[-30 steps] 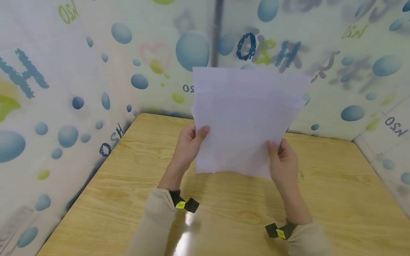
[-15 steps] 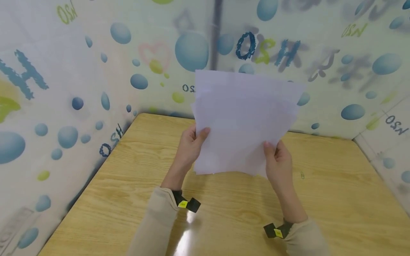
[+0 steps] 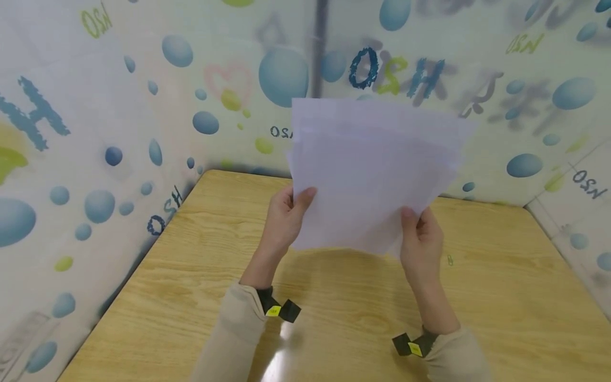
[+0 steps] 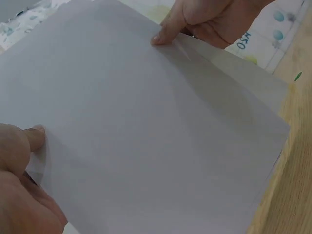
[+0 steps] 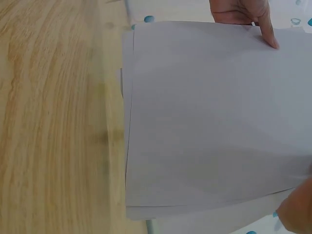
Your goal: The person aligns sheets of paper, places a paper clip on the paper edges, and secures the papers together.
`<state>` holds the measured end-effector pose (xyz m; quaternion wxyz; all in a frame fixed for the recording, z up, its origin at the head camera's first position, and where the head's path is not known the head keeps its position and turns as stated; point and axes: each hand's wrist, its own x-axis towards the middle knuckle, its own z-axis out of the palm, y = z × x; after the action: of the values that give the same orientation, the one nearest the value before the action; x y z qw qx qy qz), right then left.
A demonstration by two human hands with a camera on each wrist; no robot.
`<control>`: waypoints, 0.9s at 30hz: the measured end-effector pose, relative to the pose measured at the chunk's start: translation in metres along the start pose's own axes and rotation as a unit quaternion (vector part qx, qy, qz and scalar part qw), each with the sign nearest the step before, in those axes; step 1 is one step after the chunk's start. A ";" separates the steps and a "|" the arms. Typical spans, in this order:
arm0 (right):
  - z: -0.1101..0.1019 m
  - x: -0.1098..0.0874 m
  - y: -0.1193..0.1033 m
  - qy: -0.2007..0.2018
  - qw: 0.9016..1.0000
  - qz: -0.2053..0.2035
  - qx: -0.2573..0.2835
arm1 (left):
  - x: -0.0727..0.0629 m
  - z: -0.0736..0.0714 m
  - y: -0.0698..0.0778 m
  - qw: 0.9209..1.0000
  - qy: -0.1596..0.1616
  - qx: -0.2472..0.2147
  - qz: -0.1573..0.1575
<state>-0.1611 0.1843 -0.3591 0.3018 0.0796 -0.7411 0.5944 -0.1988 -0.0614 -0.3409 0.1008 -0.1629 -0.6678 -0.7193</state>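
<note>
Several sheets of blank white paper (image 3: 353, 175) are held up over the table, their edges fanned out unevenly at the top and right. My left hand (image 3: 284, 217) grips the left edge, thumb on the front face and fingers behind. On the opposite edge my right hand (image 3: 422, 244) pinches the sheets the same way, lower down. In the left wrist view the paper (image 4: 146, 122) fills most of the picture, with a sheet behind sticking out past the front one. The right wrist view shows the stack's (image 5: 209, 117) offset lower edges.
A small green paper clip (image 3: 450, 260) lies on the wooden table (image 3: 343, 313), right of my right hand. Walls (image 3: 238, 42) printed with blue bubbles and letters stand behind and beside the table. A camera band (image 3: 281, 309) sits on each wrist.
My right hand shifted slightly left, then back right. The sheets' upper right corners drew together and then fanned out again, and the lower edge has risen a little. Both hands keep their grip.
</note>
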 end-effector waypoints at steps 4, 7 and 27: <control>0.001 -0.001 0.005 0.005 0.999 0.036 -0.012 | 0.002 -0.001 -0.007 1.000 -0.002 -0.007 0.002; 0.003 -0.002 0.009 0.013 0.998 0.061 -0.013 | 0.002 -0.001 -0.010 1.000 -0.009 -0.010 0.001; 0.008 -0.005 0.012 -0.003 0.996 0.085 0.016 | 0.003 0.002 -0.018 1.000 -0.008 0.025 0.002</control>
<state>-0.1655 0.1786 -0.3728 0.2463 0.0227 -0.7365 0.6295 -0.2076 -0.0573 -0.3561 0.1011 -0.1672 -0.6858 -0.7010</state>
